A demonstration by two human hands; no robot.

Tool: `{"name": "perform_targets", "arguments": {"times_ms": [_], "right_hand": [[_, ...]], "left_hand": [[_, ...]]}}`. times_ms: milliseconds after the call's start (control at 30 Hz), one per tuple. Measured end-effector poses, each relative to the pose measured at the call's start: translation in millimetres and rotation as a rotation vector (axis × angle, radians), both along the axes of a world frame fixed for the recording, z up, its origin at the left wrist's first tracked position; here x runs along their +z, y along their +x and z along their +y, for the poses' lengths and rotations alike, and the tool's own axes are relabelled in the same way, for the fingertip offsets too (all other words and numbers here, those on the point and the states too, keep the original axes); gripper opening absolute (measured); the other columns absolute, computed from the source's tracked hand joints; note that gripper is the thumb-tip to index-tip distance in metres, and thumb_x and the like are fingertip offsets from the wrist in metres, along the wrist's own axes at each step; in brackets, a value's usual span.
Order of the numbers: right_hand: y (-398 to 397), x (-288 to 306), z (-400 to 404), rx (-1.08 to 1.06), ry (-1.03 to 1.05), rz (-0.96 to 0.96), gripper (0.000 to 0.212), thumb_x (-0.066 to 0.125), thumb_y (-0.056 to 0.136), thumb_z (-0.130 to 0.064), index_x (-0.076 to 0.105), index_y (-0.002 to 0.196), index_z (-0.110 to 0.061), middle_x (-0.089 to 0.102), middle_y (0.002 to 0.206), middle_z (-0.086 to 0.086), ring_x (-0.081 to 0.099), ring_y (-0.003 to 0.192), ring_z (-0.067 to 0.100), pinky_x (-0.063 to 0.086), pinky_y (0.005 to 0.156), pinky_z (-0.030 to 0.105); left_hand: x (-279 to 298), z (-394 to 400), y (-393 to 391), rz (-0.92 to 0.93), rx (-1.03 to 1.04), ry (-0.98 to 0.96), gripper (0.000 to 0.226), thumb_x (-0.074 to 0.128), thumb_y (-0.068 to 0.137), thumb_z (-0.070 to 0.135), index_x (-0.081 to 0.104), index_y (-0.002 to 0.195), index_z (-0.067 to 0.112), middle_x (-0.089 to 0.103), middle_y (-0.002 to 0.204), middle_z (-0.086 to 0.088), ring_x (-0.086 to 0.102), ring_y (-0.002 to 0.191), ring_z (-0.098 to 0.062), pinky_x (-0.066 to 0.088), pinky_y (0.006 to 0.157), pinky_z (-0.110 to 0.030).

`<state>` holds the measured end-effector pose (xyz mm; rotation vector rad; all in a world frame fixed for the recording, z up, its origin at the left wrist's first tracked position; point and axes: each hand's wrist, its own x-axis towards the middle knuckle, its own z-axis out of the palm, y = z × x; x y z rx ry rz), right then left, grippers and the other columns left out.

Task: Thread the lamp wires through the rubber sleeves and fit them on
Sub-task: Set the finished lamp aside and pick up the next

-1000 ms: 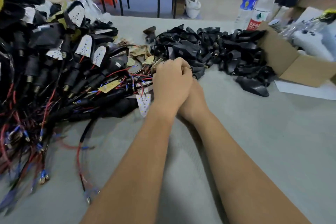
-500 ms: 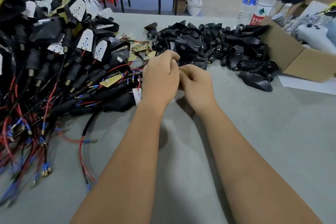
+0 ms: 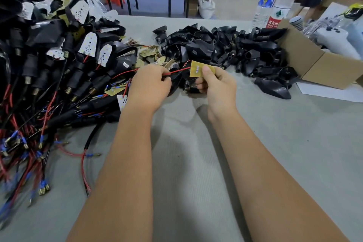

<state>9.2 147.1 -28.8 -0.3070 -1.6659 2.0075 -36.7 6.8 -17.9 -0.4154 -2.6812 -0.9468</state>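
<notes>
The right hand point(image 3: 218, 84) pinches a small yellow board point(image 3: 198, 68) by its near edge, just in front of the heap of black sleeves point(image 3: 225, 49). The left hand point(image 3: 151, 84) pinches its thin red wire point(image 3: 178, 71) taut. The wire looks light and limp, so it is probably best held close to the tip when threading.

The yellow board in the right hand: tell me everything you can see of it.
The yellow board is a small, flat, thin piece, mustard-coloured, with a short row of pale marks near its middle. The right hand pinches its right end, thumb on top, holding it above the grey table in front of the pile of black sleeves. A red wire runs from its left edge to the left hand, which grips that wire.
</notes>
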Motion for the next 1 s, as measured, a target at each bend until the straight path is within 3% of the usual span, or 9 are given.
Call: {"name": "perform_targets", "arguments": {"times_ms": [167,333,467,567,667,800,900,1000], "right_hand": [[1,0,3,0.005,-0.032,0.008,0.022,0.052,0.100,-0.013,0.065,0.082,-0.013,0.063,0.064,0.001,0.054,0.054,0.008,0.047,0.056,0.019],[4,-1,11,0.094,-0.141,-0.047,0.014,0.049,0.100,-0.017,0.060,0.096,-0.011,0.071,0.071,0.009,0.063,0.060,0.017,0.052,0.057,0.024],[2,-8,-2,0.138,0.127,-0.135,0.018,0.049,0.097,-0.013,0.064,0.086,-0.015,0.068,0.067,0.005,0.062,0.054,0.012,0.051,0.053,0.021],[-2,-15,-8,0.113,0.394,-0.173,0.021,0.052,0.093,-0.013,0.066,0.079,-0.019,0.069,0.071,0.004,0.065,0.065,0.017,0.054,0.066,0.033],[-4,-18,-9,0.122,0.494,-0.172,0.022,0.050,0.094,-0.010,0.068,0.087,-0.023,0.070,0.079,0.001,0.066,0.078,0.019,0.054,0.078,0.036],[-9,-13,-14,0.160,0.405,-0.191,0.025,0.047,0.096,-0.005,0.065,0.090,-0.021,0.066,0.067,-0.002,0.059,0.056,0.009,0.046,0.060,0.022],[-13,-4,-22,0.247,0.204,-0.171,0.022,0.046,0.099,-0.010,0.064,0.087,-0.012,0.060,0.057,0.004,0.050,0.041,0.010,0.041,0.044,0.018],[-16,8,-26,0.249,-0.015,-0.117,0.028,0.044,0.103,-0.018,0.066,0.091,-0.004,0.053,0.054,0.005,0.042,0.036,0.008,0.034,0.039,0.016]], "left_hand": [[0,-5,-3,0.004,0.013,-0.015,0.023,0.053,0.097,0.025,0.075,0.097,0.018,0.065,0.071,0.000,0.059,0.069,-0.020,0.045,0.063,-0.032],[-5,0,-5,0.094,0.103,0.048,0.033,0.042,0.102,0.032,0.068,0.097,0.014,0.063,0.078,-0.007,0.057,0.080,-0.031,0.040,0.067,-0.038],[-11,2,-15,0.018,0.111,-0.247,0.041,0.048,0.093,0.053,0.065,0.122,0.029,0.065,0.115,-0.007,0.055,0.113,-0.032,0.037,0.091,-0.040],[-13,-1,-20,-0.022,0.063,-0.371,0.065,0.052,0.083,0.071,0.059,0.131,0.029,0.057,0.129,-0.006,0.049,0.123,-0.030,0.034,0.096,-0.042],[-16,-5,-24,-0.005,0.044,-0.357,0.058,0.056,0.087,0.061,0.057,0.134,0.026,0.056,0.133,-0.006,0.047,0.125,-0.030,0.034,0.096,-0.041],[-14,-3,-24,0.061,0.096,-0.264,0.042,0.048,0.096,0.052,0.066,0.119,0.022,0.064,0.118,-0.007,0.055,0.113,-0.032,0.036,0.089,-0.041],[-14,-4,-23,0.094,0.075,-0.210,0.038,0.042,0.099,0.048,0.069,0.102,0.022,0.067,0.104,-0.007,0.056,0.104,-0.033,0.035,0.083,-0.040],[-12,-7,-20,0.145,0.024,-0.065,0.028,0.045,0.100,0.039,0.063,0.088,0.021,0.064,0.094,-0.004,0.054,0.101,-0.033,0.033,0.080,-0.039]]}}
